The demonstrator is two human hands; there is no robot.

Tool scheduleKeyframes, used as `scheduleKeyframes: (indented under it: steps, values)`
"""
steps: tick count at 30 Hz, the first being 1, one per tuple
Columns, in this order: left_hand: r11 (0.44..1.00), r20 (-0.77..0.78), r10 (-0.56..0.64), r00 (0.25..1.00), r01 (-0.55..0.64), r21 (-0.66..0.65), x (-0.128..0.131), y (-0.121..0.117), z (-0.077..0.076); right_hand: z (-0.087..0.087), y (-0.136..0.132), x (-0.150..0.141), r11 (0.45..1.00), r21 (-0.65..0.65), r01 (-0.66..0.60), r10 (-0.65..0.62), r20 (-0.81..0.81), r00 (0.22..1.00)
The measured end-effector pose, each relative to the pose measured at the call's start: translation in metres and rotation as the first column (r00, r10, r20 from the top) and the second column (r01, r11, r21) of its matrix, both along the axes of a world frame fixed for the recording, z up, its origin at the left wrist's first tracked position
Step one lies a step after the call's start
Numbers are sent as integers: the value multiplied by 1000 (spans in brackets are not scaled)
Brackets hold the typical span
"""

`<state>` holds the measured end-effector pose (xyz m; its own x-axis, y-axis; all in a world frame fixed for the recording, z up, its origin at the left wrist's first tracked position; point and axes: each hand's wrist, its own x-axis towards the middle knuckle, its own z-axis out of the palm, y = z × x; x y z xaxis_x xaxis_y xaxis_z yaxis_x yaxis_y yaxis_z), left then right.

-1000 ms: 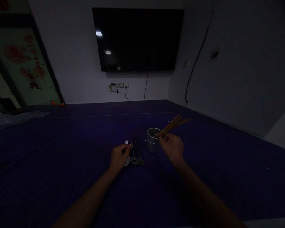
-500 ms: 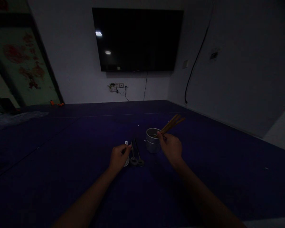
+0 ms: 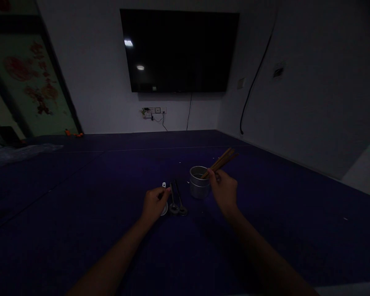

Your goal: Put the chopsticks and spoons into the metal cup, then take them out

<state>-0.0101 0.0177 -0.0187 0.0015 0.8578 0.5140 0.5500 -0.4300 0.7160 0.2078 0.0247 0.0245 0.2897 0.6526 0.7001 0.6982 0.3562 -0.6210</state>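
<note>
In my right hand (image 3: 225, 190) is a bundle of wooden chopsticks (image 3: 223, 159), gripped between thumb and fingers. Their lower ends reach over the rim into a metal cup (image 3: 199, 188) that stands upright on the purple floor covering. My left hand (image 3: 154, 204) is closed in a pinch, its fingertips at the handle of a metal spoon (image 3: 173, 209) lying flat. To the right of that one lies a second, darker spoon (image 3: 183, 211). A white spoon (image 3: 164, 211) is partly hidden under my left hand.
A purple mat (image 3: 135, 160) covers the floor. Crumpled clear plastic (image 3: 27, 154) and small orange objects (image 3: 78, 135) lie at the far left. On the back wall hangs a television (image 3: 181, 51), with sockets (image 3: 156, 110) and cables below it.
The chopsticks have drawn closer together at their upper ends, and my right hand has shifted very slightly. My left hand, the spoons and the cup stay where they were.
</note>
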Motion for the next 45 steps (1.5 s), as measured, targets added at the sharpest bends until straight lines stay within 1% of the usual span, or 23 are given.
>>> scheduleKeyframes:
  steps: [3, 6, 10, 14, 18, 23, 27, 29, 32, 36, 38, 45]
  values:
    - [999, -7, 52, 999, -52, 11, -1, 0, 2, -1, 1, -1, 1000, -13, -13, 12, -112, 994]
    - [989, -6, 145, 989, -145, 16, -4, 0, 5, -2, 3, -2, 999, -34, -35, 26, -232, 972]
    - [970, 6, 241, 970, -241, 26, -8, -1, 9, -3, 5, -3, 999, -41, -20, 5, -346, 938]
    - [953, -16, 301, 953, -301, 2, -9, -1, 9, -5, 8, -2, 999, -46, 8, -25, -397, 918]
    - [929, -104, 362, 926, -368, -42, -10, -1, 10, -10, 13, 0, 995, -91, 29, -63, -396, 916]
    - [900, -220, 389, 895, -420, -116, -11, -1, 13, -21, 19, 2, 990, -141, -28, -42, -471, 881]
    - [907, -214, 361, 908, -395, -148, -12, 1, 11, -27, 22, 1, 981, -166, -97, -9, -543, 840]
    - [912, -201, 349, 915, -381, -151, -13, 2, 10, -29, 24, 1, 978, -169, -122, 11, -543, 839]
    - [918, -195, 338, 921, -368, -147, -13, 3, 8, -29, 25, 2, 971, -182, -153, 45, -493, 869]
    - [923, -178, 330, 927, -356, -142, -13, 3, 6, -27, 23, 4, 946, -272, -176, 59, -388, 920]
    - [926, -168, 321, 932, -346, -150, -13, 3, 6, -26, 21, 4, 943, -292, -162, 55, -342, 938]
    - [940, -151, 294, 944, -314, -133, -14, 7, 3, -21, 15, 3, 967, -248, -58, 3, -216, 976]
